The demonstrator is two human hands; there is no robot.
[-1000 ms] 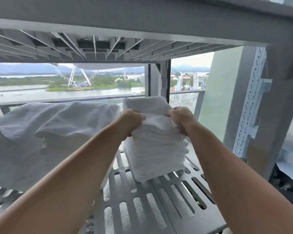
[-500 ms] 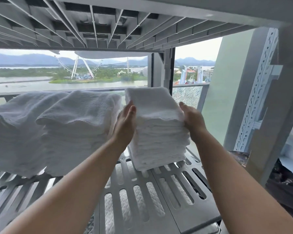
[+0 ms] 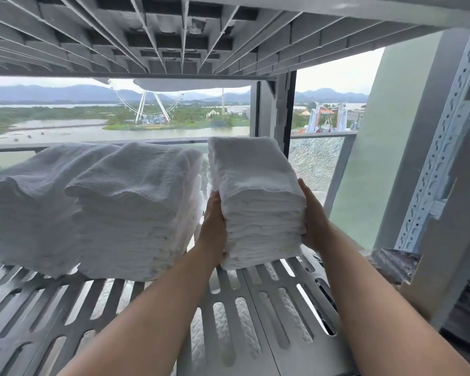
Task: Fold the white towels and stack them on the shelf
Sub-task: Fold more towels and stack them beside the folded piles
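A neat stack of folded white towels [image 3: 258, 202] stands on the grey slotted shelf [image 3: 255, 308], towards its right side. My left hand [image 3: 213, 229] presses flat against the stack's left side and my right hand [image 3: 314, 218] presses flat against its right side, fingers straight. Two bulkier stacks of white towels sit to the left: one in the middle [image 3: 136, 213] and one at the far left [image 3: 30, 210]. The middle stack nearly touches my left hand.
The ribbed underside of the upper shelf [image 3: 174, 33] hangs close above. A perforated metal upright [image 3: 434, 164] and a grey post stand at the right. Behind the shelf is a window with cracked glass [image 3: 312, 161].
Both hands left the top towel, where they were gripping it, and moved down to the two sides of the right stack. The view came closer and lower.
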